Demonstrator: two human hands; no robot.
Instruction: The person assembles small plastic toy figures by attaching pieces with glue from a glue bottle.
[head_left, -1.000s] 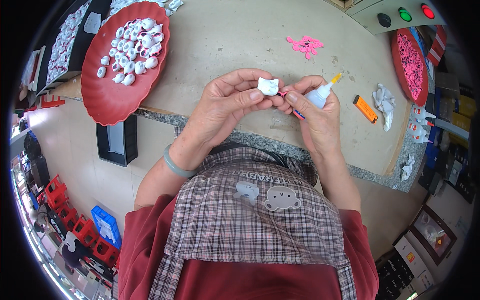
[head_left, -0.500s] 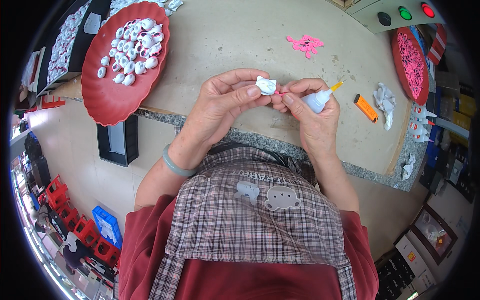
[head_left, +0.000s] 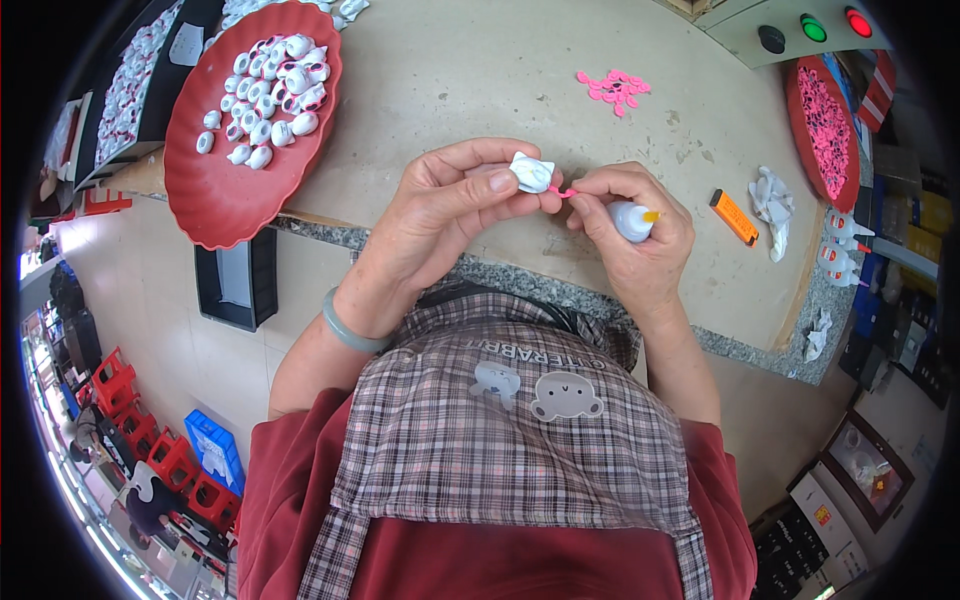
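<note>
Between the thumb and fingers of my left hand (head_left: 430, 205) is a small white molded piece (head_left: 531, 172) with pointed ear-like corners. My right hand (head_left: 650, 245) pinches a thin pink piece (head_left: 563, 192) by its end, and the other end meets the lower right side of the white piece. Whether the two are joined or just touching I cannot tell. Tucked in the same right hand is a white squeeze bottle (head_left: 628, 222) with a yellow tip, which points up toward the view. Both hands are closed, held above the table's near edge.
A red scalloped tray (head_left: 215, 205) of white pieces stands on the left. Loose pink pieces (head_left: 612, 90) lie farther back. To the right are an orange box cutter (head_left: 734, 217), crumpled tissue (head_left: 772, 200), small bottles (head_left: 838, 262) and a red tray (head_left: 850, 185) of pink pieces.
My right hand has shifted slightly right and turned, so the bottle's tip now faces up instead of to the far right. More of the pink piece shows between the hands. My left hand stays put.
</note>
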